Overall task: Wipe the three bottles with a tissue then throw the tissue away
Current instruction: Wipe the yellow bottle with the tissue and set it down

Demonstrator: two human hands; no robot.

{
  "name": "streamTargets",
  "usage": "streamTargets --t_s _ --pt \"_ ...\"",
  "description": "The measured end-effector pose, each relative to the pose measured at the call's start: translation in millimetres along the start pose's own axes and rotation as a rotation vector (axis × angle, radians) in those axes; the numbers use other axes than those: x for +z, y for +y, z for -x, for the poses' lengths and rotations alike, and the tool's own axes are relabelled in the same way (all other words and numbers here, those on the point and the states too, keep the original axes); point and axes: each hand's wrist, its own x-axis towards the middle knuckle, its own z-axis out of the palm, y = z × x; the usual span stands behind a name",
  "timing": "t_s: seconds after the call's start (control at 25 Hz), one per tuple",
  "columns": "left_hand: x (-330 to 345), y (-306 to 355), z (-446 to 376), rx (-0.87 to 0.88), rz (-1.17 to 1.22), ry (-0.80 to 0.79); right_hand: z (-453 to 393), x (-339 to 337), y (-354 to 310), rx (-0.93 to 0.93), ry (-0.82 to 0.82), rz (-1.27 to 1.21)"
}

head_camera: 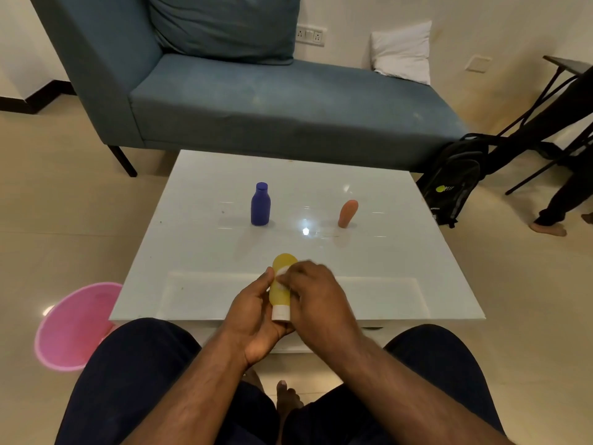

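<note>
Glossy white table [369,284] before blue sofa [256,107]; left hand [256,316] grips yellow bottle [280,284]; right hand [317,293] pinches tissue [282,272].

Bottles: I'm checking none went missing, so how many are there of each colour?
Yellow bottle, in the left hand, tissue pressed on it by the right hand: 1
Blue bottle: 1
Orange bottle: 1
Total: 3
</note>
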Motion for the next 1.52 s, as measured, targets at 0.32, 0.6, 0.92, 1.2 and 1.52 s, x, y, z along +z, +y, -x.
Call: streamTargets --t_s 0.32,0.6,0.92,1.2,1.52 --pt "1 -2 0 0.010 -0.007 -0.024 -12 -1 6 0.055 0.034 -0.010" --pt "-1 -4 -5 0.009 -0.002 -0.025 -22 -8 14 0.112 0.034 -0.058" --pt "-1 -2 -6 0.016 -0.015 -0.017 -21 -10 15 0.112 0.046 -0.081" --pt "-3 0 -4 0.007 -0.002 -0.024 -1 -6 3 -0.036 -0.044 0.005" --pt "-4 1 -2 0.015 0.024 -0.018 11 -3 -6 -0.066 -0.044 -0.011"
